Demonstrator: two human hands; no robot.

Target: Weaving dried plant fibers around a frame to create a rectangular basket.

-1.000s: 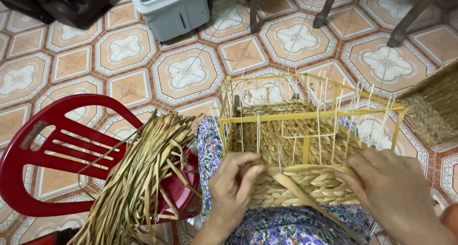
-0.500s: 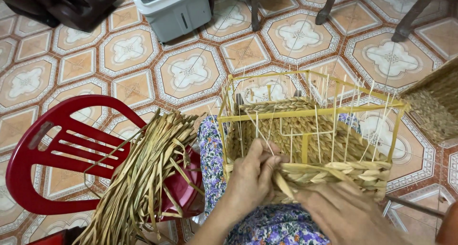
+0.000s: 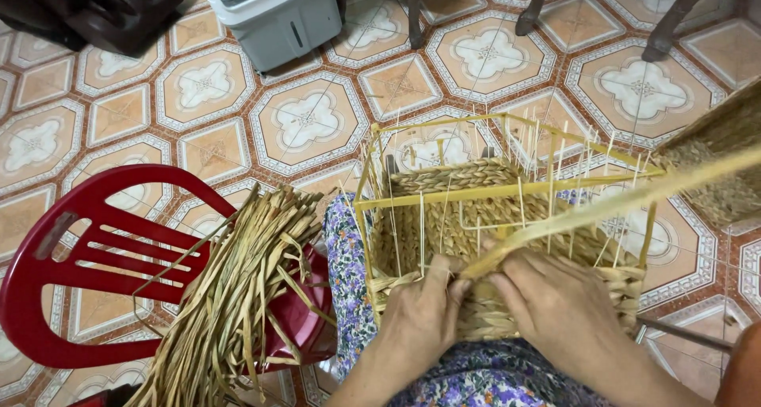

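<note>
Pinching flat straw strand (image 3: 602, 205), both hands, left (image 3: 420, 316), right (image 3: 559, 312), against coarse half-woven basket (image 3: 491, 296), yellow wire frame (image 3: 476, 193).

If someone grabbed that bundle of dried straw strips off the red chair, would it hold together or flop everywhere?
The bundle of dried strips would probably flop: its loose ends already droop over the red plastic chair. It looks light for its bulk, being thin and flat. Strands would likely slip out, since nothing visible ties them.
</note>
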